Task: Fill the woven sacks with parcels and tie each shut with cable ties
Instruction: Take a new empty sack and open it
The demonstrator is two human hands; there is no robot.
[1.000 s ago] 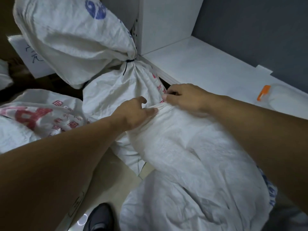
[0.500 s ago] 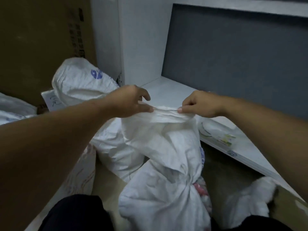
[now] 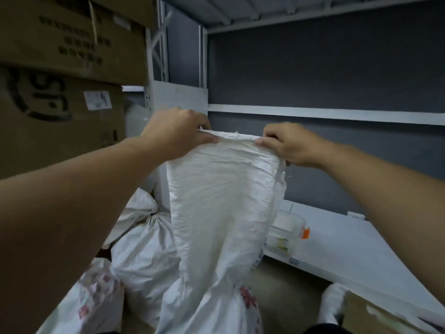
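Hands grip the top edge of a white woven sack [image 3: 224,213] and hold it up at chest height in front of a grey wall. The left hand [image 3: 177,135] pinches the left end of the folded rim between thumb and curled fingers; the right hand [image 3: 287,145] pinches the right end in the same way, so the rim stretches flat between them. Below the rim the sack hangs as a long, slack tube of crinkled cloth that narrows toward the bottom, where it bunches above a fuller part printed with red marks.

Left of it, on the floor, lies a tied sack [image 3: 144,239] with a dark cable tie [image 3: 149,220] round its gathered neck. Nearer the camera on the left rests another sack with red print [image 3: 96,300].

Stacked cardboard boxes [image 3: 60,92] fill the upper left, beside a white metal rack post [image 3: 156,56]. To the right a white bench [image 3: 349,256] runs along the wall, and on it stands a clear plastic container [image 3: 286,232] with an orange tab, partly hidden behind the hanging sack. A white horizontal rail [image 3: 337,114] crosses the wall above the hands. Something white and blurred lies on the floor at the lower right; I cannot tell what it is.
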